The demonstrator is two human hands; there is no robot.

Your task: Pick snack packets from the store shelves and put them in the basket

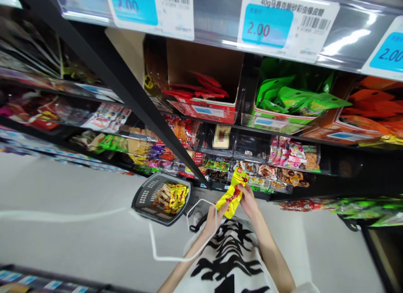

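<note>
Both of my hands hold one yellow snack packet (232, 194) with red print, low in front of the shelves. My left hand (214, 217) grips its lower end with the fingers closed. My right hand (248, 199) pinches its upper part from the right. A grey shopping basket (143, 199) stands on the floor to the left of my hands, with more yellow packets (176, 196) and a brownish item inside it. Below my arms I see my black-and-white patterned clothing.
Shop shelves rise ahead: a red box of red packets (201, 102), a tray of green packets (292, 100), orange packets (374, 110) at right, and mixed small snacks (283, 163) on the lower shelf. Price labels reading 2.00 (267, 28) line the top rail. A white cable (170, 255) loops across the pale floor.
</note>
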